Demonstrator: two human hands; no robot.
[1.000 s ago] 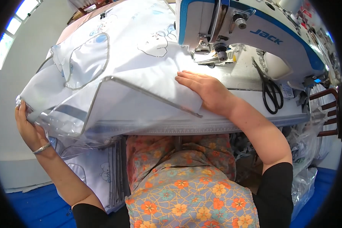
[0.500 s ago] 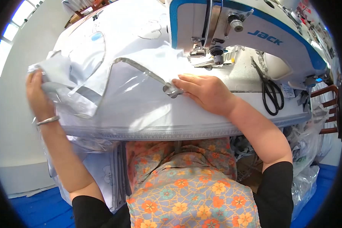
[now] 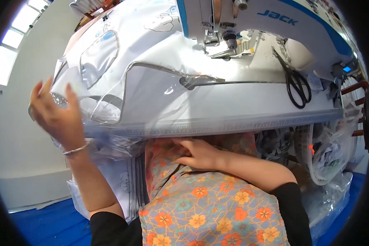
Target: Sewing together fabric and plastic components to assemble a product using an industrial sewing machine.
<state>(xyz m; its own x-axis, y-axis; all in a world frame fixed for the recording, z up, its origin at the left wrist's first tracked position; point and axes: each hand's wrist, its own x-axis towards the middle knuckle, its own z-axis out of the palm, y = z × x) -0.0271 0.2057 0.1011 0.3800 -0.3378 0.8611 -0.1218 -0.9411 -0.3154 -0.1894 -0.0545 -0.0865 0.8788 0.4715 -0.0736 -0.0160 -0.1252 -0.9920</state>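
My left hand is raised at the table's left edge with its fingers spread, holding nothing. Beside it lies white fabric with grey binding and pale blue printed figures. A clear plastic sheet edged in the same grey binding spreads over the table's front, its bound corner near the sewing machine's needle area. Down at my lap, my right hand rests against the floral apron, thumb apart from the fingers. Its fingertips are partly hidden near the table edge. The white and blue sewing machine stands at the far right.
Black-handled scissors lie on the table's right side. A ruler strip runs along the front edge. Below on the left hangs a stack of folded white fabric. A white basket and clear plastic bags stand at the lower right.
My right hand has left the bound corner of the plastic and dropped to my lap. My left hand has let go of the fabric and spread its fingers. The view has shifted slightly.
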